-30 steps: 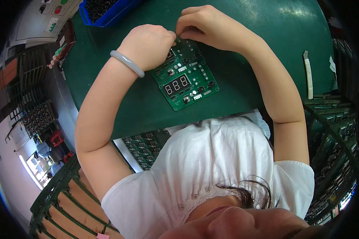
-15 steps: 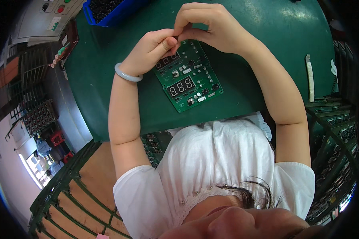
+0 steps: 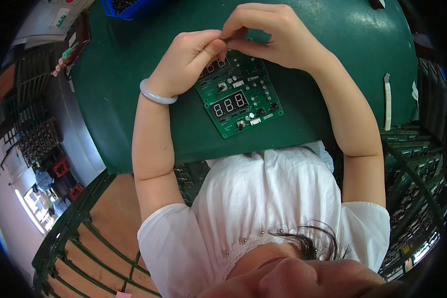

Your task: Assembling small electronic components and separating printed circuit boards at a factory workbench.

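Green circuit board [image 3: 257,93] with dark digit displays [image 3: 229,103], flat, askew on tabletop [image 3: 303,116]

The circuit board [image 3: 246,92] has a smooth, slightly glossy surface. The tabletop [image 3: 308,109] is smooth with a soft shine. The bin [image 3: 140,11] looks plastic, the bangle [image 3: 155,98] polished, the blouse [image 3: 278,184] soft matt cloth.

Left grip [image 3: 189,58] against right grip [image 3: 277,34]

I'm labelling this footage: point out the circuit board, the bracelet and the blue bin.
Circuit board [image 3: 247,89], head view: near its middle.
Bracelet [image 3: 153,99], head view: lower part of the band.
Blue bin [image 3: 133,14], head view: its near wall.
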Motion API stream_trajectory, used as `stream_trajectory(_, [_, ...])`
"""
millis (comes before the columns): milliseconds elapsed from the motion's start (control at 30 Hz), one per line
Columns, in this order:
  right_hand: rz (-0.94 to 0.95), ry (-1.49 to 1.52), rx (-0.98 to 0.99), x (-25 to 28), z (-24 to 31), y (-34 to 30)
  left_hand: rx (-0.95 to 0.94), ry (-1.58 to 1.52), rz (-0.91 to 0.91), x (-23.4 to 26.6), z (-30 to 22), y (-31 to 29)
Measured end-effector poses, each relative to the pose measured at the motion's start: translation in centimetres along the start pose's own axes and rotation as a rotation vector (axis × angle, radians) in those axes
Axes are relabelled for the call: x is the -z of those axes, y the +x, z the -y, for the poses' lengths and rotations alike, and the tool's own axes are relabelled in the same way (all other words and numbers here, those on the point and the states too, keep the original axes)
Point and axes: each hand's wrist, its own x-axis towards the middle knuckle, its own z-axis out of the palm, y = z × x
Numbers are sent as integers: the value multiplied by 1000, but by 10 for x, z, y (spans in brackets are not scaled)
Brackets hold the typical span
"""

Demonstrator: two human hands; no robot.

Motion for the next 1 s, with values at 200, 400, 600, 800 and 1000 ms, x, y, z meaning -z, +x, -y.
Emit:
stream_trajectory(200, [-76,58,39,0,-1,15,-73,-89,-48,5,6,-4])
stream_trajectory(400, [436,0,-363,12,22,14,101,-1079,-103,26,27,-10])
stream_trajectory(600, [571,-170,-316,3,26,22,-432,-1477,116,8,62,8])
stream_trajectory(800, [649,-241,-386,-1,32,29,280,-1117,-360,14,13,-7])
stream_trajectory(1000, [405,-234,-182,-1,14,13,256,-1117,-379,14,16,-8])
